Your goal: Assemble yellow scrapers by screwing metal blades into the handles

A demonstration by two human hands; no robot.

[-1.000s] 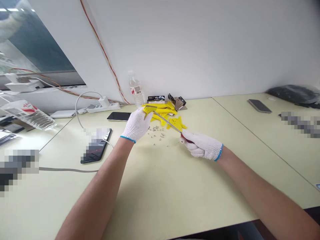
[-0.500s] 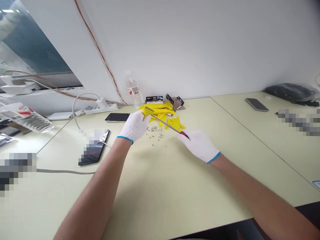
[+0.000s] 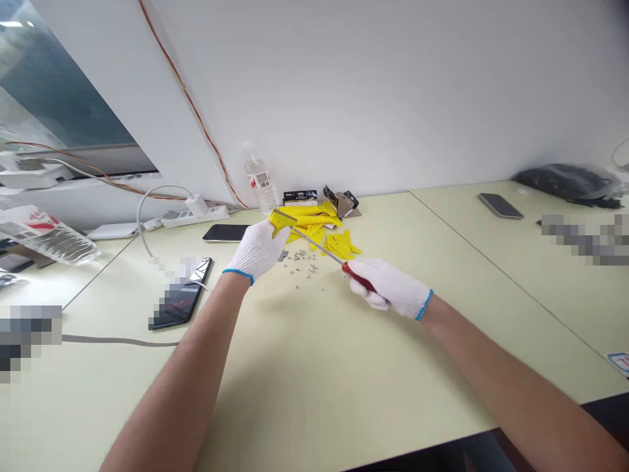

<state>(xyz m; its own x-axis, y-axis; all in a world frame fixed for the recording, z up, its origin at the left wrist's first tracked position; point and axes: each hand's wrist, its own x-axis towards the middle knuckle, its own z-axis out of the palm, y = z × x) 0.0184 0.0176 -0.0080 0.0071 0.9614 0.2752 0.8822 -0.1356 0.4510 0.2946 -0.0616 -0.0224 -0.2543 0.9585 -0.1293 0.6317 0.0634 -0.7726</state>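
Observation:
In a white glove, my left hand [image 3: 260, 248] is closed on a yellow plastic scraper [image 3: 281, 221] with a grey metal strip along its top edge. My right hand [image 3: 390, 286], gloved too, wraps its fingers round the red handle of a screwdriver [image 3: 360, 276]. The long thin shaft slants up and left, its tip end at the scraper; whether it sits in a screw I cannot tell. Small metal screws or nuts [image 3: 310, 267] lie scattered below the shaft. Behind them are more yellow plastic pieces [image 3: 343, 244], some flat, some handle-shaped.
Black packaging boxes [image 3: 301, 196] and an upright water bottle [image 3: 261, 185] stand by the wall. Phones lie at left [image 3: 184, 298], behind my left hand [image 3: 223, 233], and far right [image 3: 500, 206]. A white power strip [image 3: 196, 215] trails cables; another bottle [image 3: 49, 236] lies left.
My right hand has rolled on the screwdriver handle, so more of the red handle and the curled fingers show. The scraper stays in my left hand. The view has shifted slightly.

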